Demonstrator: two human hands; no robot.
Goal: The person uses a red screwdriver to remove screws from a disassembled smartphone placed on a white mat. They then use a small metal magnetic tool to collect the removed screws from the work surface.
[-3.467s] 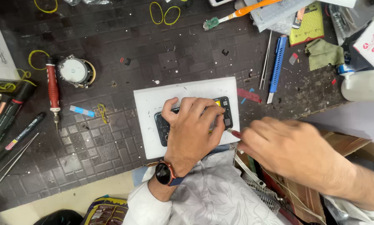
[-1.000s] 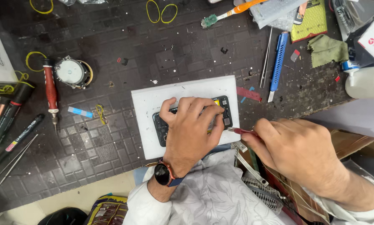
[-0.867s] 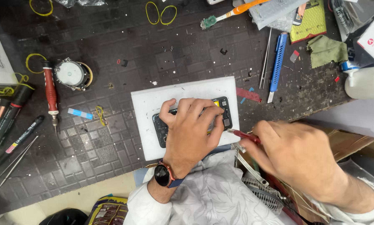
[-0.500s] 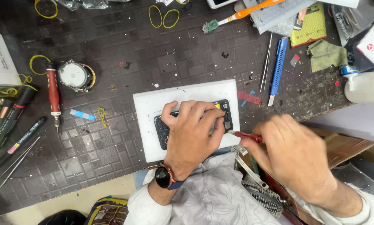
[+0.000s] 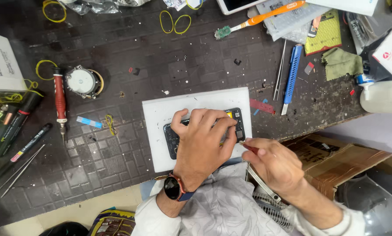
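My left hand lies flat over an opened black phone, pressing it onto a white mat in the middle of the dark bench. A watch sits on that wrist. My right hand is beside the phone's right end and pinches a thin red-handled tool, whose tip points at the phone's lower right corner. Most of the phone's inside is hidden under my left hand.
A red-handled screwdriver, a round part and pens lie at the left. Tweezers, a blue knife, an orange toothbrush and a green cloth are at the right. A cardboard box sits below the bench edge.
My right hand has moved left, from off the bench edge toward the phone, bringing the red tool's tip up to its right end. My left hand has stayed on the phone.
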